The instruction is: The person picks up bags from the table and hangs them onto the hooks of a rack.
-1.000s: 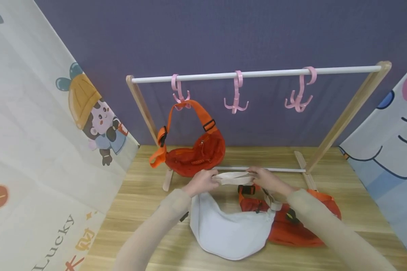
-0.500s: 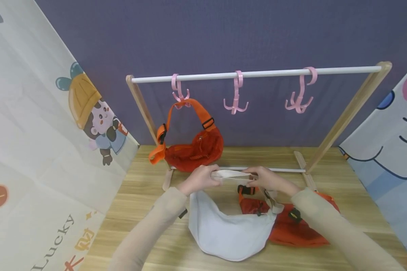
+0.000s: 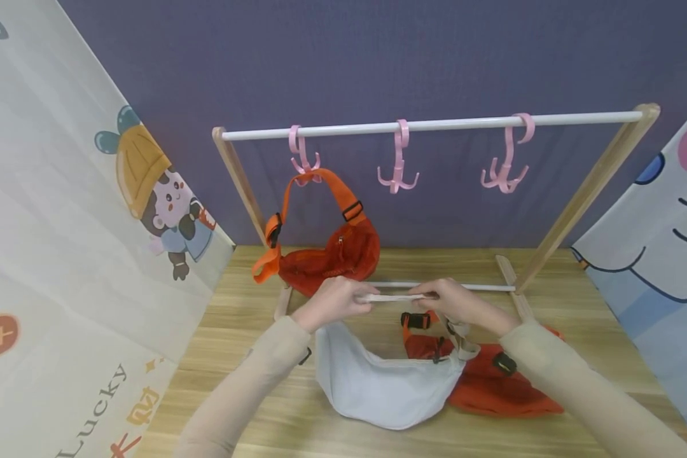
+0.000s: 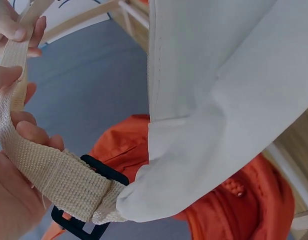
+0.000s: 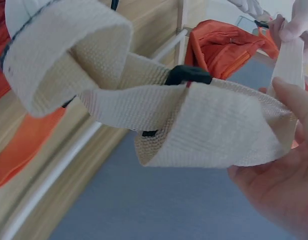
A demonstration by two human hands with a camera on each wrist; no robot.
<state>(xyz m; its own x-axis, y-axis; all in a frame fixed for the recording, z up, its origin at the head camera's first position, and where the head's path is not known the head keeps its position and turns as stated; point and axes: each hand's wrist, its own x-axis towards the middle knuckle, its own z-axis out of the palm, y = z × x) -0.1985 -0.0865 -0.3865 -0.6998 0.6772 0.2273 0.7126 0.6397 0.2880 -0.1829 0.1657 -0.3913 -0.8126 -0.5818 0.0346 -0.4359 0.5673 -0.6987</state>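
Note:
A white waist bag (image 3: 389, 388) hangs by its cream webbing strap (image 3: 392, 298) from both hands. My left hand (image 3: 333, 301) pinches the strap at its left part; the left wrist view shows the webbing (image 4: 68, 177) running past the fingers to a black buckle (image 4: 106, 170). Some distance to the right, my right hand (image 3: 448, 301) grips the same strap between thumb and fingers. In the right wrist view a looped strap end (image 5: 68, 55) and a dark slider (image 5: 186, 75) hang beside that hand. The strap between the hands is stretched nearly straight.
An orange-red waist bag (image 3: 332, 254) hangs from the left pink hook (image 3: 302, 156) on a rack with a white rail (image 3: 452, 124). Two more pink hooks, middle (image 3: 398, 162) and right (image 3: 506, 159), bear nothing. Another red bag (image 3: 498, 388) lies on the wooden table (image 3: 235, 331).
The strap between the hands has gone from an open loop to a thin, nearly flat band. The white bag has risen slightly. The hanging red bag swayed a little.

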